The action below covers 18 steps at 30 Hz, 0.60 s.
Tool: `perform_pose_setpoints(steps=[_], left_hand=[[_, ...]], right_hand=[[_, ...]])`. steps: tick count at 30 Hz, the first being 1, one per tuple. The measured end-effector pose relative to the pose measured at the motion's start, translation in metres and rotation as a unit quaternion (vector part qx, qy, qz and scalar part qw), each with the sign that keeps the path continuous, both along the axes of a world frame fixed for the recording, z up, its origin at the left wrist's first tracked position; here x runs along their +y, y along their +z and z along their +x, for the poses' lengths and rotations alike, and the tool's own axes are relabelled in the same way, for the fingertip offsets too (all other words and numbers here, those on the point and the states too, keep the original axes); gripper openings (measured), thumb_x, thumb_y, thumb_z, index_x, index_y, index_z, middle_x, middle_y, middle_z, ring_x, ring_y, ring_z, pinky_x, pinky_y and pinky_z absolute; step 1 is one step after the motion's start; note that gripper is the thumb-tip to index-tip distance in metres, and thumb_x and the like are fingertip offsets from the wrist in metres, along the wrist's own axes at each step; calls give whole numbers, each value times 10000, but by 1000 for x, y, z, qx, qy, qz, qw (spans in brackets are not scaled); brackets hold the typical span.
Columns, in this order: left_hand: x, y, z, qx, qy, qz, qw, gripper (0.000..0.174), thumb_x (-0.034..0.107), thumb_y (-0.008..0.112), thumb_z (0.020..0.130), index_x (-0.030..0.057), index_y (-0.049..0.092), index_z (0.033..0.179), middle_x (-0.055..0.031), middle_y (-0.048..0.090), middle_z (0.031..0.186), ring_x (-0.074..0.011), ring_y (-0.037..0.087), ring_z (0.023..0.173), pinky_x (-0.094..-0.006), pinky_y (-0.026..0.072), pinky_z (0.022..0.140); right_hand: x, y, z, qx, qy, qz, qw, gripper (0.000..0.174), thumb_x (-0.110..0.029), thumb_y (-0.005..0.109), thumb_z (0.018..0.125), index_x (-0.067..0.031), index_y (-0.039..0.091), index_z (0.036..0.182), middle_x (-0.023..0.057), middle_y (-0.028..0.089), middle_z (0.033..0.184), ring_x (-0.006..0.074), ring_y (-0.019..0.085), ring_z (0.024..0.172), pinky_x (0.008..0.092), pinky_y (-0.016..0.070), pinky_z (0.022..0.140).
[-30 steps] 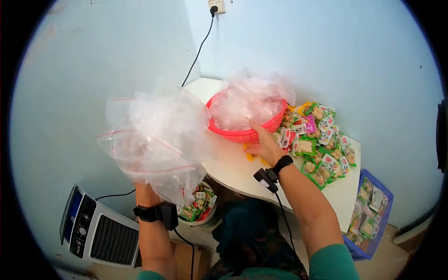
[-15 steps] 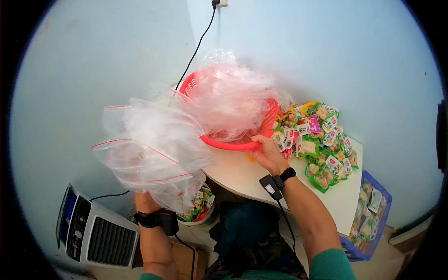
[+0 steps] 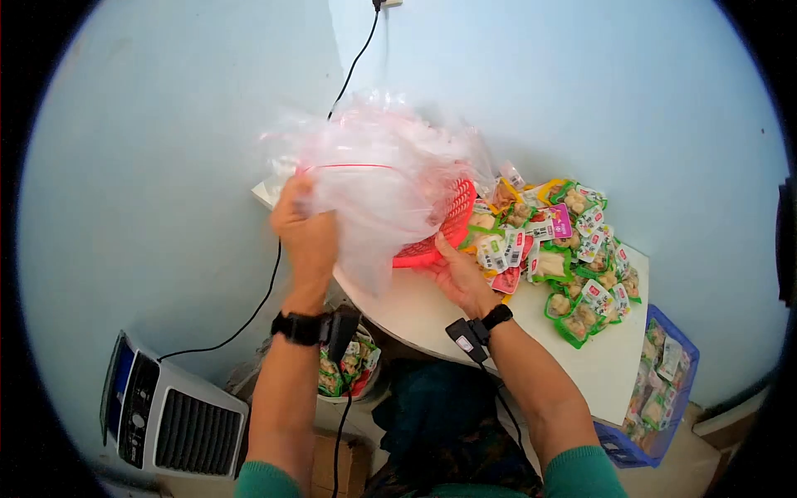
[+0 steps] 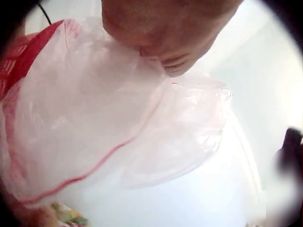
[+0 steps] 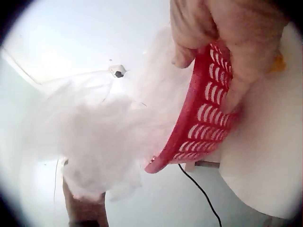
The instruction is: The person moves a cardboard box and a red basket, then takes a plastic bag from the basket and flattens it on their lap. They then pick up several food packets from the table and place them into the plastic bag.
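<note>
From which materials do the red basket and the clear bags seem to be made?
Basket: probably moulded plastic, fairly smooth, judging by its even red colour and regular slots.
Bags: thin, glossy plastic film, most likely; they look see-through and wrinkled, with red strips.

The basket (image 5: 201, 113) came through to my station pinkish red, patterned with rows of curved slots, and the plastic bags (image 3: 365, 207) clear and whitish, striped with red lines. The tabletop (image 3: 573, 365) was white, the wall (image 3: 166, 166) pale blue, the packets (image 3: 548, 266) mostly green and white, with one purple label (image 3: 561, 221). I made out a blue crate (image 3: 627, 448), green sleeves (image 3: 581, 469), black wrist straps (image 3: 299, 329) and a white-and-black appliance (image 3: 195, 427).
</note>
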<state>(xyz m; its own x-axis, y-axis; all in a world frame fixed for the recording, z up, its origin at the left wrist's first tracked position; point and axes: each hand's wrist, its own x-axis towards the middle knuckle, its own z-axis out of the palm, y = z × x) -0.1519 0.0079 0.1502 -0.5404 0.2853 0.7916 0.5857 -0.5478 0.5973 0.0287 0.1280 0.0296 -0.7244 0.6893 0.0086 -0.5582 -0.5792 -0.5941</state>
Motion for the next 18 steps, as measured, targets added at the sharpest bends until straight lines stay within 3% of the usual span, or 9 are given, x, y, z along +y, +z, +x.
perform_pose_setpoints(steps=[2, 4, 6, 10, 14, 16, 18], left_hand=[[25, 7, 18, 169, 92, 13, 981, 365, -174, 467, 651, 20, 627, 917, -64, 641, 881, -206, 612, 807, -299, 497, 701], [51, 7, 28, 294, 102, 34, 950, 273, -126, 519, 677, 27, 601, 887, -112, 623, 836, -295, 602, 812, -353, 510, 710], [73, -6, 31, 375, 106, -61, 919, 193, -83, 532, 720, 27, 574, 873, -130, 621, 874, -328, 600, 829, -390, 518, 717], [101, -45, 38, 452, 113, -227, 855, 103, -9, 528, 799, 40, 559, 885, -145, 606, 960, -340, 602, 874, -443, 526, 740], [114, -79, 29, 323, -25, -394, 860, 107, 50, 496, 895, 10, 576, 955, -204, 602, 1173, -434, 535, 1155, -496, 501, 852], [149, -119, 8, 122, 7, -511, 851, 222, 167, 506, 924, 1, 591, 1045, -240, 582, 1241, -439, 503, 1223, -499, 482, 903], [154, -133, 10, 65, 39, -583, 809, 357, 270, 543, 914, 5, 592, 1148, -268, 570, 1279, -432, 485, 1266, -488, 458, 957]], right_hand=[[1, -6, 5, -17, 14, -15, 1000, 348, -273, 571, 995, -37, 530, 1248, 179, 586, 1278, 308, 604, 1141, 501, 498, 986], [-7, -5, 13, -52, 9, -37, 998, 371, -292, 572, 992, -32, 514, 1251, 212, 533, 1319, 334, 590, 1155, 491, 492, 995], [-23, 7, 24, -105, -8, -64, 992, 404, -309, 578, 985, -26, 489, 1259, 249, 467, 1364, 368, 575, 1166, 477, 485, 1007], [-51, 16, 75, -95, 1, 7, 995, 487, -285, 596, 972, 7, 408, 1312, 280, 381, 1411, 414, 550, 1191, 471, 482, 1011], [-99, 35, 148, -126, -32, 33, 991, 617, -230, 598, 972, 44, 289, 1430, 288, 385, 1422, 409, 565, 1183, 462, 501, 990], [-124, 37, 187, -165, -59, 36, 984, 651, -215, 593, 972, 46, 260, 1467, 292, 414, 1408, 396, 585, 1163, 445, 518, 970], [-150, 35, 229, -224, -86, 37, 970, 664, -194, 587, 971, 46, 245, 1488, 293, 452, 1385, 380, 612, 1131, 428, 537, 945]])
